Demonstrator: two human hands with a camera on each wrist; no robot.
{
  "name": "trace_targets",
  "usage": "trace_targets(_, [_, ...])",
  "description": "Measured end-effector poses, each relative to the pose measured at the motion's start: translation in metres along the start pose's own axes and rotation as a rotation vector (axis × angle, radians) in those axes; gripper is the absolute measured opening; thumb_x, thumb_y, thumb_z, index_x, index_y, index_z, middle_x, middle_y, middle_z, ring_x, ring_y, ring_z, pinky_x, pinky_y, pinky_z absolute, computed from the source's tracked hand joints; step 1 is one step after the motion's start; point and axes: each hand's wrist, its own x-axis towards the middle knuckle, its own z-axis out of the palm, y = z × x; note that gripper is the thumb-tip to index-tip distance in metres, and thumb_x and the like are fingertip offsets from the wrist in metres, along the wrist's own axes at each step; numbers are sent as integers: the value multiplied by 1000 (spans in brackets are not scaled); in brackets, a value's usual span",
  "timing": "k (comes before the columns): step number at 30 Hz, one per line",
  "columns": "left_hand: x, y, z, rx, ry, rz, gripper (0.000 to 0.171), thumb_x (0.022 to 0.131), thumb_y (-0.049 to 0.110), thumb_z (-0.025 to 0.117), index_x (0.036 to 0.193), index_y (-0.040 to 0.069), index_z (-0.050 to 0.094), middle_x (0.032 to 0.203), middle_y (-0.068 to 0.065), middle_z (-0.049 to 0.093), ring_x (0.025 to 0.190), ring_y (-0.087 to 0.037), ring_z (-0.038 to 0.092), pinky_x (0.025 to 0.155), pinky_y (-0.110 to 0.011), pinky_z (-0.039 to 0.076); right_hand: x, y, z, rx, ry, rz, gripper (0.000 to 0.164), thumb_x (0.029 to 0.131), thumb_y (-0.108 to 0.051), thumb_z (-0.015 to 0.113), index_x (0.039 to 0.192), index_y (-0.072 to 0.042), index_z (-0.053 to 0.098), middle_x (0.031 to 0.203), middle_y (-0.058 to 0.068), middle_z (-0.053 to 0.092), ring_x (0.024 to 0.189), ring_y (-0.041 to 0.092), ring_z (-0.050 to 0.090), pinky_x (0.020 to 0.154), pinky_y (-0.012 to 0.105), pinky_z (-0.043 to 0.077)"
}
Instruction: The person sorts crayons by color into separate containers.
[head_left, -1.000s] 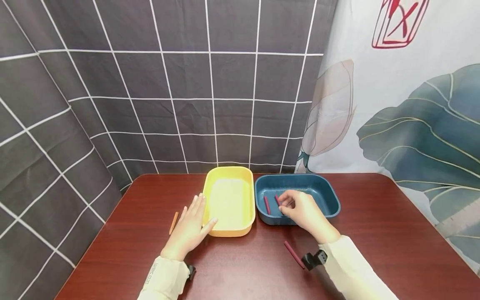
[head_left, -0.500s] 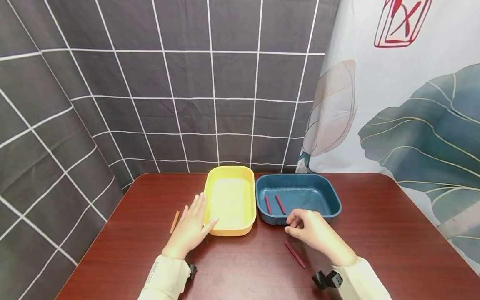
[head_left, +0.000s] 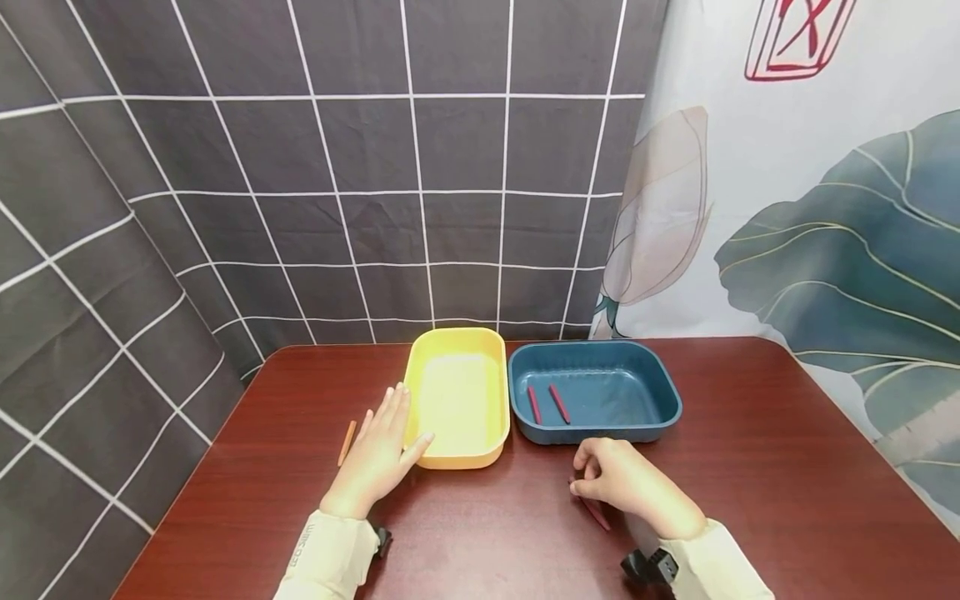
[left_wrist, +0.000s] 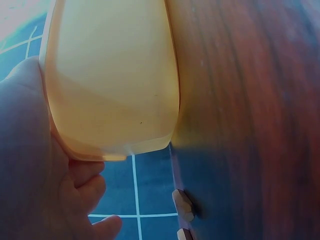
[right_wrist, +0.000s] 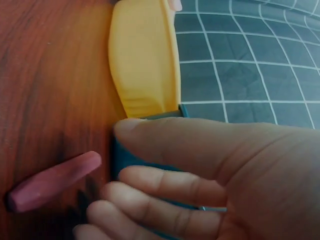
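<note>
My left hand (head_left: 377, 454) lies with straight fingers along the left side of a yellow plastic tray (head_left: 506, 392), thumb over its near left corner. In the left wrist view its fingers show at the tray's wall (left_wrist: 115, 85). My right hand (head_left: 630, 483) hovers in front of the blue tray (head_left: 615, 404), thumb and fingers loosely bent. Right by its fingertips, a dark pink crayon (right_wrist: 55, 182) lies on the table; the right wrist view shows a gap between them. Two more pink crayons (head_left: 559, 404) lie in the blue tray's left part.
An orange crayon (head_left: 347, 442) lies on the brown table (head_left: 480, 542), left of my left hand. Two pale stick ends (left_wrist: 183, 205) show past the yellow tray in the left wrist view. Both trays stand side by side near the back edge, before a dark checked cloth (head_left: 375, 225).
My right hand has drawn back out of the blue tray, toward me and down to the crayon on the table, uncovering the second crayon in the tray. My left hand stays in place.
</note>
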Motion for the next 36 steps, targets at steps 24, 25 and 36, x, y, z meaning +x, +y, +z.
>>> trace_targets(24, [1, -1, 0, -7, -4, -1, 83, 102, 50, 53, 157, -6, 26, 164, -23, 25, 153, -37, 20, 120, -61, 21, 0, -3, 17, -128, 48, 80, 32, 65, 8, 78, 70, -11, 53, 55, -6, 46, 51, 9, 45, 51, 25, 39])
trace_targets(25, [1, -1, 0, -7, -4, 0, 83, 102, 50, 53, 156, -6, 26, 163, -23, 25, 153, -37, 20, 120, -61, 21, 0, -3, 17, -126, 47, 78, 31, 65, 8, 77, 70, -11, 53, 55, -6, 46, 50, 9, 45, 51, 25, 39])
trace_targets(36, [2, -2, 0, -20, -9, -3, 83, 101, 50, 54, 157, -6, 26, 164, -23, 24, 153, -37, 20, 120, -60, 20, 1, -5, 16, -131, 50, 40, 27, 65, 8, 74, 72, -11, 55, 57, -7, 48, 55, 8, 43, 52, 25, 39])
